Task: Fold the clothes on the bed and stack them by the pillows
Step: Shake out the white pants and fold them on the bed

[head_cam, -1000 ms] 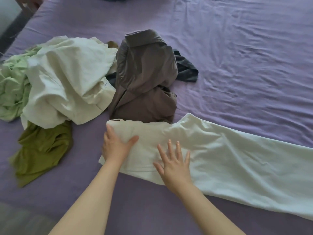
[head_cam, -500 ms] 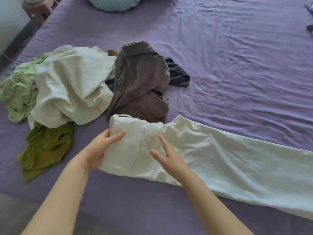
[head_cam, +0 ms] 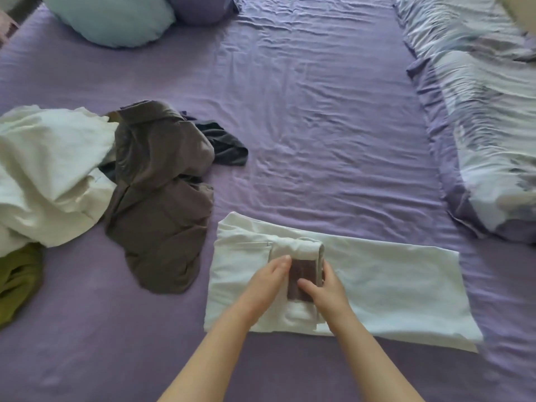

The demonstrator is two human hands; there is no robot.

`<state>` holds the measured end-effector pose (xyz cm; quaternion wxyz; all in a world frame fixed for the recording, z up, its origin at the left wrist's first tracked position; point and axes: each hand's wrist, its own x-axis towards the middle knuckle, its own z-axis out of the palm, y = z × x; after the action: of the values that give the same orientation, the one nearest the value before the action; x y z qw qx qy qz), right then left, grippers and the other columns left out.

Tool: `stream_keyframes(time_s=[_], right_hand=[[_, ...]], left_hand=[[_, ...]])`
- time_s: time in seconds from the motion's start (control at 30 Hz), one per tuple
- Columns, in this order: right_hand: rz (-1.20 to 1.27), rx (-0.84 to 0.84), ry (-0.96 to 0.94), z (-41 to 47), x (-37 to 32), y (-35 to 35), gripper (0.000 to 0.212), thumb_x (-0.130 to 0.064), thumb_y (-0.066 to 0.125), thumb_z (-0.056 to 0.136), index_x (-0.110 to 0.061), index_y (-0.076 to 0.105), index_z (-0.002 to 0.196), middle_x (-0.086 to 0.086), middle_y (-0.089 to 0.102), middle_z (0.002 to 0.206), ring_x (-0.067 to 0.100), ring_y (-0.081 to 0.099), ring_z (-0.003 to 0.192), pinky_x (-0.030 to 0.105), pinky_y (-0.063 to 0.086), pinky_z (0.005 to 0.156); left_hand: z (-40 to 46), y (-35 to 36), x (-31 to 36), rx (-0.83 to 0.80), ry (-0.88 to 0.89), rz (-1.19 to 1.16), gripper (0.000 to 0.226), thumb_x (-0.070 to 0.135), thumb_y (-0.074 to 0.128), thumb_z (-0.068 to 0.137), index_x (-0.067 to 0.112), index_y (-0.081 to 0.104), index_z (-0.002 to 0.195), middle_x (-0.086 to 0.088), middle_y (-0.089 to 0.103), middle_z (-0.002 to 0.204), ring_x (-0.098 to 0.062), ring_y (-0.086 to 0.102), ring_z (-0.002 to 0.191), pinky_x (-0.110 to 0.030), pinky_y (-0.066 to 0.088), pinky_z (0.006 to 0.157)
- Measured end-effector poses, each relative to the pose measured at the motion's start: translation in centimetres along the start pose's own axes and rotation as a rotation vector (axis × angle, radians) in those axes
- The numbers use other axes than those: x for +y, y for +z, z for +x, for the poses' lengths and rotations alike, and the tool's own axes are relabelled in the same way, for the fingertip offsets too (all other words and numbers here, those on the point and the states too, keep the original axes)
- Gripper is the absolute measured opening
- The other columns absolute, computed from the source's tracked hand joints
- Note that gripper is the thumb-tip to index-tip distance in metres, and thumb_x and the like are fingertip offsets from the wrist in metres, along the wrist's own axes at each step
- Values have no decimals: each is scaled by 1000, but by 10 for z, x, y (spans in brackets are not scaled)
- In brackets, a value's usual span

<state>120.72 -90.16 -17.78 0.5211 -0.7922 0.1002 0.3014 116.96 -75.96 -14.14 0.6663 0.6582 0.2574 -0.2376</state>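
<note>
My left hand (head_cam: 268, 281) and right hand (head_cam: 324, 288) meet over the white trousers (head_cam: 385, 282), which lie folded flat on the purple bed sheet (head_cam: 319, 140) right in front of me. Each hand grips one side of the rolled end (head_cam: 295, 248) of the trousers, fingers curled round the cloth, the left on its left edge and the right on its right edge. Between my hands the roll shows a dark brownish patch (head_cam: 301, 282); I cannot tell what that patch is. The rest of the trousers stretches off to the right, smooth and flat on the sheet.

To the left, apart from the trousers, lies the unfolded heap: a brown garment (head_cam: 156, 204) crumpled nearest, a dark grey piece (head_cam: 229, 149) poking out behind it, a big cream garment (head_cam: 49, 175) touching the brown one on its left, and an olive green garment (head_cam: 17, 282) at the left edge, partly under the cream one.

At the far end of the bed sit a light blue pillow (head_cam: 110, 18) and a purple pillow (head_cam: 200, 7) side by side. Along the right runs a bunched blue-and-white duvet (head_cam: 487, 126).
</note>
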Motion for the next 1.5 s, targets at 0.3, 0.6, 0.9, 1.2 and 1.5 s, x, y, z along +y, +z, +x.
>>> stream_keyframes(time_s=[0.3,0.6,0.9,1.2,1.5], right_hand=[[17,29,-9,43,56,-33,76,-6,66,84,-22,25,146,1,61,119,12,60,106,29,47,94],[-825,294,-497,57,83,-13,65,-30,54,90,-22,23,148,10,15,156,32,17,143,47,26,109],[-1045,76,-259,84,105,-13,61,-54,14,96,-42,-32,133,-11,-40,144,22,-22,143,47,-12,115],[-773,-122,-433,33,35,51,64,-44,38,97,-31,3,149,-5,1,159,15,-10,145,38,4,116],[-171,-63,-365,-13,-28,51,60,-51,53,88,-52,21,140,-28,34,141,-8,27,133,24,25,113]], left_hand=[[72,26,-60,295,236,1125,57,52,24,97,44,-1,147,12,-16,156,-18,-20,144,-47,-14,113],[107,36,-105,340,241,1314,67,69,-6,84,41,-32,138,5,-41,148,-23,-35,139,-56,-21,110],[104,21,-91,304,360,1056,60,61,10,93,38,9,148,6,-5,159,-19,-4,147,-45,-3,116],[74,-71,-83,633,-190,178,69,34,68,85,5,40,140,-16,45,135,-32,48,122,-43,39,105],[18,-46,-16,-34,2,-396,62,67,31,88,28,62,124,-3,66,121,-18,63,112,-31,54,85]])
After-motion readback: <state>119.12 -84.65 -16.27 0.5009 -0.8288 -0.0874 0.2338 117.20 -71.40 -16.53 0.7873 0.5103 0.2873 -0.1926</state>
